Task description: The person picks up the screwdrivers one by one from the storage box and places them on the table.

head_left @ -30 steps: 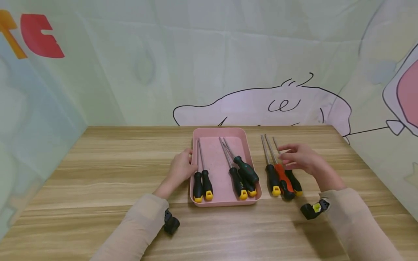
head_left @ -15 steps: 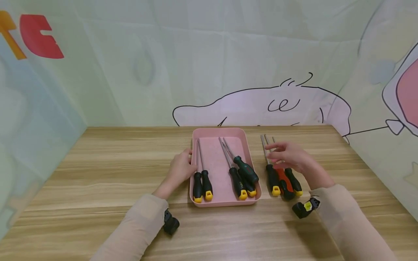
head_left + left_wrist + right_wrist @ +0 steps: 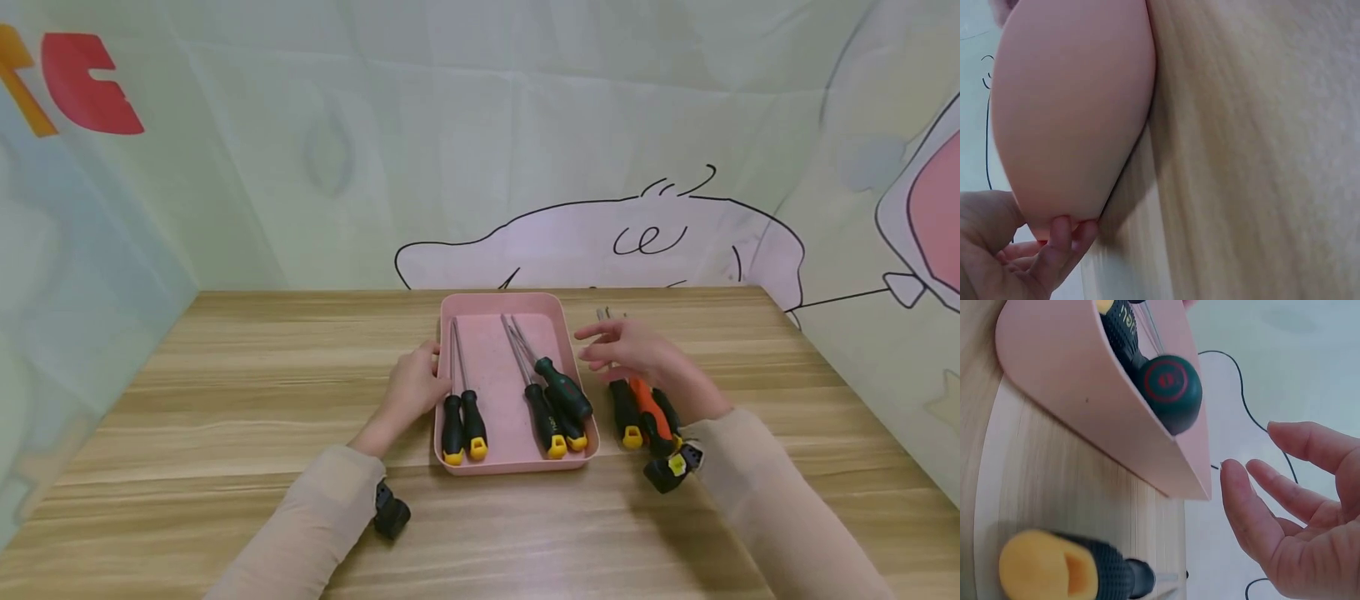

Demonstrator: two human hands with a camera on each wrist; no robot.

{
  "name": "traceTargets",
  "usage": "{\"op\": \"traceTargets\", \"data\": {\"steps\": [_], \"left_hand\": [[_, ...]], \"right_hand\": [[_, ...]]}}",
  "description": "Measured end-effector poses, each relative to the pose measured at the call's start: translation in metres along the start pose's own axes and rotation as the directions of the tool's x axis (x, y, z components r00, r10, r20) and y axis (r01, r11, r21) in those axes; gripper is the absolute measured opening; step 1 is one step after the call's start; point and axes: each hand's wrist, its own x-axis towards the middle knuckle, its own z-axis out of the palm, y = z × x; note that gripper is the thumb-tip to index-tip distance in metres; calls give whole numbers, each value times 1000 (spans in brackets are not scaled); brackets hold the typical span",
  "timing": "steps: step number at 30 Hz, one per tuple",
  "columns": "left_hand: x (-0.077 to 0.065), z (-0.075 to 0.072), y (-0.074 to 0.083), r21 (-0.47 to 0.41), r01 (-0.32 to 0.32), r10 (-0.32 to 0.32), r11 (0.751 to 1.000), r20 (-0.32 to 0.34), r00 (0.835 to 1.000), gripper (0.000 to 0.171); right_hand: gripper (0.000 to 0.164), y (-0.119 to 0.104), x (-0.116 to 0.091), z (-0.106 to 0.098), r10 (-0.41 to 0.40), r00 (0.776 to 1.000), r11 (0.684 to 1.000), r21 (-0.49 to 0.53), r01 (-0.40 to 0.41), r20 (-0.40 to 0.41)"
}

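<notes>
In the head view a pink tray (image 3: 498, 422) holds two black-and-yellow screwdrivers (image 3: 475, 423) on its left and a small group on its right, topped by a dark green screwdriver (image 3: 564, 392). My left hand (image 3: 412, 385) holds the tray's left wall, thumb by the rim and fingertips on the outer face in the left wrist view. Right of the tray, my right hand (image 3: 633, 354) hovers with fingers spread, holding nothing. Below it lie a black-and-yellow screwdriver (image 3: 627, 417), an orange-and-black screwdriver (image 3: 651, 408) and a third dark one, their shafts partly hidden by the hand.
Everything rests on a wood-grain table (image 3: 300, 358). Behind it hangs a pale green printed cloth (image 3: 450, 167). Each wrist carries a small black camera, the right one (image 3: 667, 471) overlapping the loose screwdriver handles in the head view.
My right hand has moved left over the loose screwdrivers toward the tray's right wall, fingers staying spread. The left hand and the tray have stayed in place.
</notes>
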Motion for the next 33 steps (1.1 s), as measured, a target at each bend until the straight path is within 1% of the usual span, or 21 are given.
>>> {"op": "traceTargets", "data": {"steps": [6,15,25,30,33], "left_hand": [[0,-1,1,8,0,0,1000,0,1000,38],[1,-1,2,3,2,-2,1000,6,1000,38],[2,1,-1,7,-8,8,1000,-3,1000,40],[2,1,-2,3,-9,9,1000,-3,1000,39],[2,0,-2,-4,-9,9,1000,0,1000,39]], "right_hand": [[47,-6,5,8,-1,1000,999,-40,0,-1],[47,-12,9,18,1,1000,1000,23,-1,17],[44,-17,14,29,1,999,999,40,-3,36],[43,-19,17,35,-11,998,998,67,7,58],[42,-20,19,40,-22,998,998,61,18,62]]}}
